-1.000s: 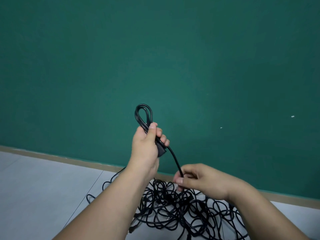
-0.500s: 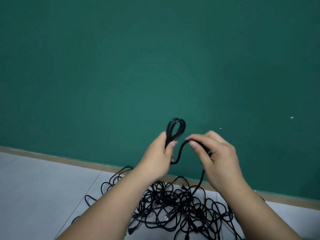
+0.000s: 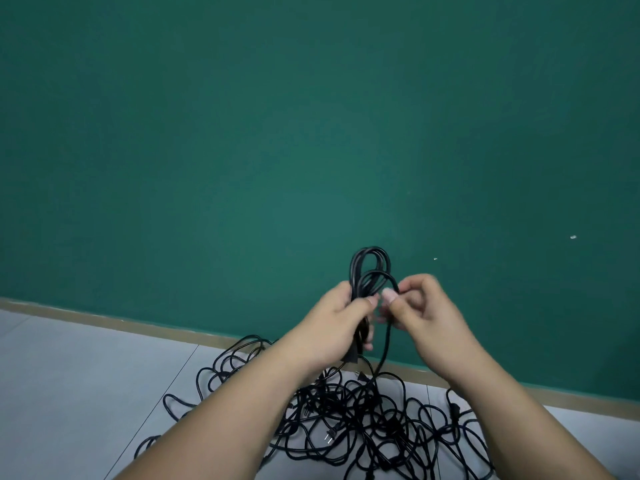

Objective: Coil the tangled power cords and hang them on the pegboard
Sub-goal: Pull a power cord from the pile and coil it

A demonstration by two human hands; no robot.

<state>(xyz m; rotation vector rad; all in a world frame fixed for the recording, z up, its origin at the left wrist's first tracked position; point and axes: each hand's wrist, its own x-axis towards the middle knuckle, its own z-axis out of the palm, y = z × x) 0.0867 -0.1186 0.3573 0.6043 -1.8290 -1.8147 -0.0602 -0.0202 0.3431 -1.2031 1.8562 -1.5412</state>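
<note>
Head view: one coil (image 3: 370,268) of black cord, roughly three loops, is being held up above the pile (image 3: 363,424) of tangled black cords. Left hand (image 3: 341,327) is gripping the coil's bunched lower part, fingers curled round it and thumb lying across the front. A black plug end (image 3: 351,356) is sticking out under the palm. Right hand (image 3: 429,313), blurred, is pinching a single strand between thumb and forefinger just right of the coil. That strand is running down into the pile. Pile is lying on the grey floor (image 3: 69,375), beside the baseboard (image 3: 138,323) of the green wall (image 3: 311,133). Cord count in the pile: cannot tell. One two-pin plug (image 3: 329,438) is showing near the pile's middle. Two white specks (image 3: 573,237) are sitting on the wall, above and right of the pile.
</note>
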